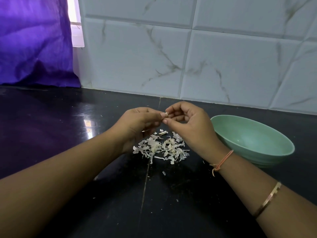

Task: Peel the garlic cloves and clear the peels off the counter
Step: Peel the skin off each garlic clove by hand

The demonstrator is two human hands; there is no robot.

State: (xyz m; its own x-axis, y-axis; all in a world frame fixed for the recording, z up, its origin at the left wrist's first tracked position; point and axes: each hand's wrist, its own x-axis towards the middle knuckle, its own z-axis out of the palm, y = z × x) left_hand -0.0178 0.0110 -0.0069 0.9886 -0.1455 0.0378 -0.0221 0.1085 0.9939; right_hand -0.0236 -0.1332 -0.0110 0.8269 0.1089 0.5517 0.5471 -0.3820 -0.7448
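Above the glossy black stone worktop (51,134), both hands meet on one small pale garlic clove (166,114), held in the air just above the heap of peelings. The left hand (142,122) pinches the clove between thumb and fingertips. The right hand (187,124) has its fingers curled and its thumb and forefinger closed on the clove's right end, apparently working at the skin there. So little of the clove shows that it is unclear how much skin is left on it.

The clove is likely light, firm and a little slick once bare, so a steady pinch across its sides should hold it while a nail lifts the skin at the tip or root end. Squeezing hard would probably bruise it or make it shoot out.

Directly below the hands, a loose pile of thin white papery garlic peels (161,148) lies on the worktop, with stray flakes scattered nearer the person. These scraps look featherweight, dry and brittle. They would probably crumble if pinched and drift if swept fast, so gathering them with a cupped palm is likely the surer way.

A pale green oval bowl (257,133) stands on the worktop just right of the right wrist, near the pile but apart from it.
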